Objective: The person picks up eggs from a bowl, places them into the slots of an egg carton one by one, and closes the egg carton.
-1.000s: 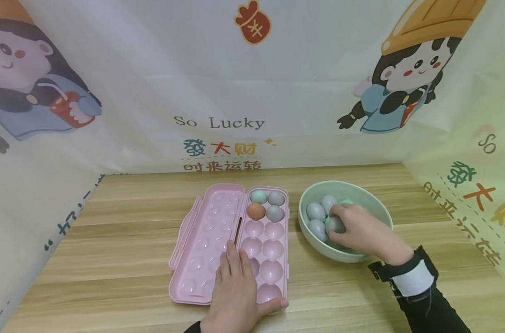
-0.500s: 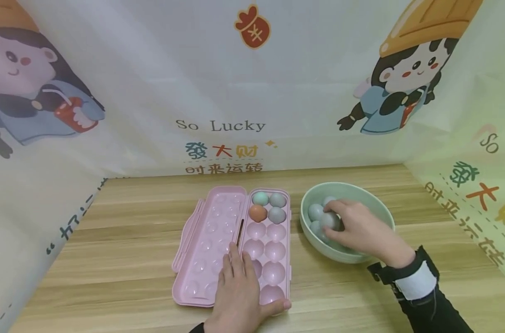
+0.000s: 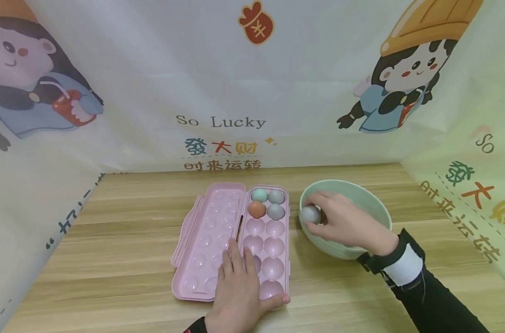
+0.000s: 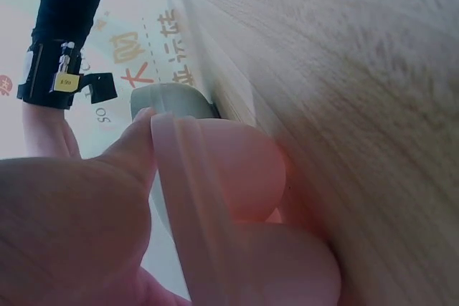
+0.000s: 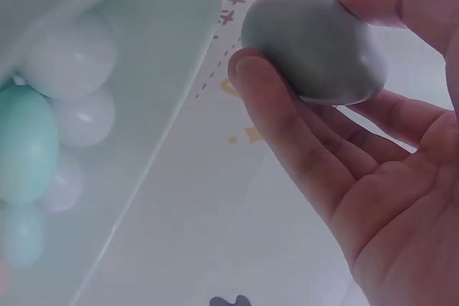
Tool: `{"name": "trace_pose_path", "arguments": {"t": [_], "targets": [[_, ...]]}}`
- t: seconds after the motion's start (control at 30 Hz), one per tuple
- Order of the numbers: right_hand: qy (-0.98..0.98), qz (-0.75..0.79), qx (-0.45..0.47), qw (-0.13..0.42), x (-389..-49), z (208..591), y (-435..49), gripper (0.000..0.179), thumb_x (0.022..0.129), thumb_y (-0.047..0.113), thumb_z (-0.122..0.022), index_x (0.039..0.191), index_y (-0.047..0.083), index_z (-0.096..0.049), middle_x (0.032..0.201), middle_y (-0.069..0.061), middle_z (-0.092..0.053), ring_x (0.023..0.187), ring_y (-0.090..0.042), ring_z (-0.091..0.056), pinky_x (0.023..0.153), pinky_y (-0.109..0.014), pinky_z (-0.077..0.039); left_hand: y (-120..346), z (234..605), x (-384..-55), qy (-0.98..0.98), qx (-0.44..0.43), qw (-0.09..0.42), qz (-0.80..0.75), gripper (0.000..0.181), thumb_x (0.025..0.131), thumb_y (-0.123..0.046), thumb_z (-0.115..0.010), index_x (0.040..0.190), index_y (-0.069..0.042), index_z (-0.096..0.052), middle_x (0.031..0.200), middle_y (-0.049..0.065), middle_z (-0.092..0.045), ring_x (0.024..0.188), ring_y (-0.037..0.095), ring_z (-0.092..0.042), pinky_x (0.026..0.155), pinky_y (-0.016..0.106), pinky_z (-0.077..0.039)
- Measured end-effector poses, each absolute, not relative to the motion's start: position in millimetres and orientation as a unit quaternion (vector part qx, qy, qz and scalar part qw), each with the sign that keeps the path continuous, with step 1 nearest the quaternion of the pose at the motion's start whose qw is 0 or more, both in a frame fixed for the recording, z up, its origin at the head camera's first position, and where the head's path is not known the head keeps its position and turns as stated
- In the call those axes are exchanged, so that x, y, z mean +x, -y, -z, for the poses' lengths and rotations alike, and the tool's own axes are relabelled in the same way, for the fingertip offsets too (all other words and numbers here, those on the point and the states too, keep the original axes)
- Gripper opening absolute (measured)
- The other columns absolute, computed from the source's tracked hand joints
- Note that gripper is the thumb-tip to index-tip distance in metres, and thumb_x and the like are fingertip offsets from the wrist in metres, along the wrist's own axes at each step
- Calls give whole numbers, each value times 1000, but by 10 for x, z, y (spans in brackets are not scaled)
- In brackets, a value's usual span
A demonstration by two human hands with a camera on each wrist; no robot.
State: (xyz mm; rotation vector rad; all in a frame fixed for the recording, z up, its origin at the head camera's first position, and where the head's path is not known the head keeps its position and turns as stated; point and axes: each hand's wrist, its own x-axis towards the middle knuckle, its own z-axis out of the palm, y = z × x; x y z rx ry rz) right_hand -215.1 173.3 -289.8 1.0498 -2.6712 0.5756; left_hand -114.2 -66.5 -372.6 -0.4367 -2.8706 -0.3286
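My right hand (image 3: pixel 346 219) pinches a grey egg (image 3: pixel 310 215) between thumb and fingers, over the left side of the green bowl (image 3: pixel 373 203). In the right wrist view the grey egg (image 5: pixel 315 46) is lifted clear of the bowl, where several eggs lie, one of them a mint-green egg (image 5: pixel 27 145). My left hand (image 3: pixel 240 280) rests with straight fingers on the near end of the opened pink egg carton (image 3: pixel 286 240), thumb at its right edge. A mint egg (image 3: pixel 259 195), an orange-brown egg (image 3: pixel 257 209) and two grey eggs (image 3: pixel 276 212) sit in the carton's far cups.
The carton's lid (image 3: pixel 194 277) lies folded out to the left on the wooden table (image 3: pixel 111 240). Printed cloth walls (image 3: pixel 219 83) enclose the table at the back and both sides.
My right hand has lifted the grey egg out from among the others and moved it left to the bowl's rim. The left hand stays on the carton.
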Motion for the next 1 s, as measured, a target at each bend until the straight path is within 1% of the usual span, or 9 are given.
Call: {"name": "trace_pose_path", "arguments": {"t": [0.23,0.4,0.67,0.77,1.0], "targets": [[900,-186,381,106,-2217,2802,-1669,26,82,20,-67,104,6,-61,90,2,-56,74,-9,-52,62,-19,-45,656,3736,-1153,976,-148,112,116,123,63,-82,-57,135,15,-39,140,43,-20,124,55,-32,94,53,-36],[897,-161,397,111,-2242,2701,-1610,27,81,20,-67,104,6,-61,92,2,-55,73,-9,-52,61,-19,-45,661,3746,-1156,974,-152,122,117,122,62,-83,-56,135,13,-40,139,44,-20,124,55,-32,93,54,-37],[894,-99,431,79,-2280,2600,-1434,34,79,20,-67,108,4,-62,95,-2,-56,73,-10,-52,64,-19,-45,671,3742,-1154,973,-155,119,124,120,63,-83,-57,134,13,-41,139,44,-19,123,55,-32,93,54,-37],[888,-96,443,73,-2295,2576,-1375,33,79,20,-69,107,4,-63,94,-2,-56,75,-11,-53,66,-19,-46,671,3737,-1156,974,-155,116,120,119,64,-83,-56,133,13,-42,139,44,-19,124,55,-32,93,54,-37],[888,-87,447,61,-2309,2522,-1280,32,77,16,-70,105,4,-63,91,-3,-55,73,-13,-54,63,-21,-46,667,3732,-1157,976,-155,105,113,118,65,-83,-54,134,12,-41,140,44,-18,124,55,-30,94,54,-36]]}}
